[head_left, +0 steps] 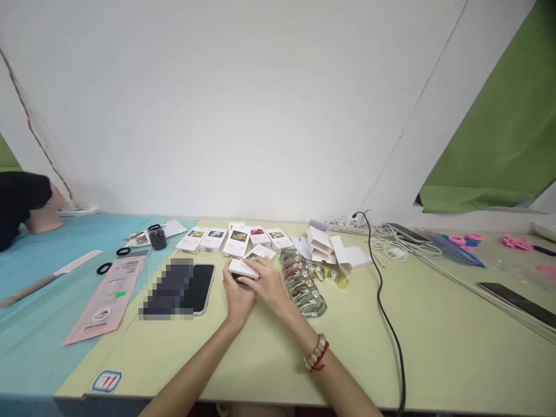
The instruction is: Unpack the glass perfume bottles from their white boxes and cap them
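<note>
Between my two hands is a small white box point(243, 268), held a little above the table point(260, 365). My left hand point(237, 292) is wrapped round its left side. My right hand point(267, 281) grips it from the right, with fingers over the top and front edge. Just behind lies another white box with a green picture point(260, 252), partly hidden by my hand. Farther back, several white picture boxes point(237, 241) lie in a group. Right of my right hand is a row of clear packets point(304, 289) with greenish contents and round caps.
Left of my hands lie a phone point(202, 288), a pink packet point(106, 298) and a long-handled knife point(52, 278). Opened white cartons point(321, 246) and small gold pieces point(342, 282) sit at the back right. A black cable point(382, 301) runs to the front edge.
</note>
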The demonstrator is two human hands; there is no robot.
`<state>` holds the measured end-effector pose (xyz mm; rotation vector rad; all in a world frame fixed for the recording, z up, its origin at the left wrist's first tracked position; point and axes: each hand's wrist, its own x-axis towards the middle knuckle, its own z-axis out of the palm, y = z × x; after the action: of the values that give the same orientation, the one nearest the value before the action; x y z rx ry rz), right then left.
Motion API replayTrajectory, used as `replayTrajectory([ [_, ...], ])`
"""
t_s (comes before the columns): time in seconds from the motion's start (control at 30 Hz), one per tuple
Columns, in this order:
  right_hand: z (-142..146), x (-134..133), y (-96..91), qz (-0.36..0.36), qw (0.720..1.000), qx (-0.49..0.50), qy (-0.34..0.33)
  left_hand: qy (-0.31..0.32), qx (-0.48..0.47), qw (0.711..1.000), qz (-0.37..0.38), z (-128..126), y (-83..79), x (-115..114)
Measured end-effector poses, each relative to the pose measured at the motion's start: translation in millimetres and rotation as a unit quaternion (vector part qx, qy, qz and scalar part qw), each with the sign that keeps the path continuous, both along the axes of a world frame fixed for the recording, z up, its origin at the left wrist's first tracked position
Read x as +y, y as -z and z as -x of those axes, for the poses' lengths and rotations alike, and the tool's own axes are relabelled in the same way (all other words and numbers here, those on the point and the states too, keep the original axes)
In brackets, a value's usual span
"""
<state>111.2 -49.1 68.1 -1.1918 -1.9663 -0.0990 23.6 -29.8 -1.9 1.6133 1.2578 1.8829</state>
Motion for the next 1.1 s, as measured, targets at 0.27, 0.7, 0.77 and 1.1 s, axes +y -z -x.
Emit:
replayTrajectory([
  [0.27, -2, 11, -7.6, -0.06, 0.994, 0.037, 0.083, 0.004, 0.097, 0.992, -0.076, -4, -1.9, 36],
  [0.7, -8, 7, 4.9, -0.05, 0.987, 0.089, 0.127, -0.055, 0.189, 0.953, -0.23, -2, -3.2, 36],
  [0.77, -8, 9, 6.1, -0.043, 0.986, 0.106, 0.125, -0.057, 0.193, 0.954, -0.221, -1, -3.6, 35],
  [1.1, 0, 6, 14.9, -0.078, 0.993, 0.077, 0.046, -0.063, 0.136, 0.981, -0.123, 0, 0.4, 38],
])
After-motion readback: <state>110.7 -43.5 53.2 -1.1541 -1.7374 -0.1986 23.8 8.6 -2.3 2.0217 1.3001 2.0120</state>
